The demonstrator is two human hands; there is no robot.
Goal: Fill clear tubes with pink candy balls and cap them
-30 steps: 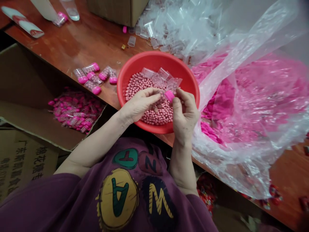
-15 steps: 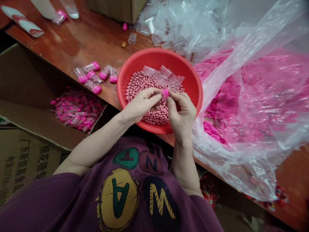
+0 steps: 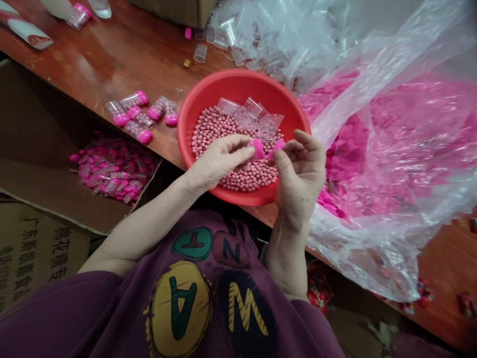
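left hand (image 3: 219,161): fingers pinch smooth pink plastic cap (image 3: 257,149) | right hand (image 3: 301,174): thumb and forefinger pinch second pink piece (image 3: 278,145), other fingers spread | both over red plastic basin (image 3: 188,144) | in it: round matte pink beads (image 3: 219,127), clear square-edged plastic tubes (image 3: 242,114) | beyond: glossy wooden table (image 3: 93,64), capped bead-filled tubes (image 3: 136,122), crinkly clear plastic bag (image 3: 387,238)

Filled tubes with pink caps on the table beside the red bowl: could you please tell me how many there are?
6. The tubes lie on the wooden table, left of the red bowl: one far left, one top, one centre, one lower, one right, one nearest the bowl. Overlap could hide another.
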